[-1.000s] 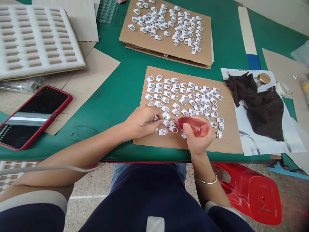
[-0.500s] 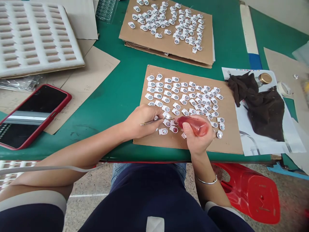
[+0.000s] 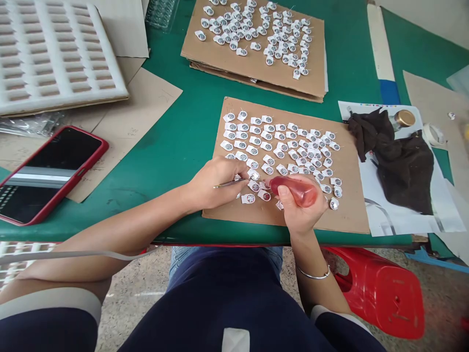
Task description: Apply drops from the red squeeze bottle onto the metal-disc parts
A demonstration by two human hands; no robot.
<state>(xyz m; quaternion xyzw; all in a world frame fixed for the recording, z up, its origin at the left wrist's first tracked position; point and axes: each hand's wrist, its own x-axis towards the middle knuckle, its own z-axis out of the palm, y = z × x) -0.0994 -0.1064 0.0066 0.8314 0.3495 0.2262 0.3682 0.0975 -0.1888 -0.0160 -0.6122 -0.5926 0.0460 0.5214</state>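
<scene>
My left hand (image 3: 217,183) is closed around slim metal tweezers (image 3: 230,184), whose rear end sticks out to the left; their tips are hidden by the fingers. In my right hand (image 3: 306,210) is a soft squeeze bottle (image 3: 298,190) of red liquid, tilted with its nozzle pointing left toward the left fingertips. Both hands are over a cardboard sheet (image 3: 351,195) covered with rows of small white tabs with round silver faces. Between the hands lies a tab with a red face (image 3: 264,195), beside a similar tab (image 3: 248,199).
A second cardboard stack (image 3: 205,54) with more tabs stands behind. On the right, a dark cloth (image 3: 406,171) and a gold-lidded jar (image 3: 405,118) rest on white paper. A red-cased phone (image 3: 54,171) and a white foam tray (image 3: 62,54) are on the left.
The view has shifted very slightly. Both hands hold almost the same place, the bottle and tweezers still in them.
</scene>
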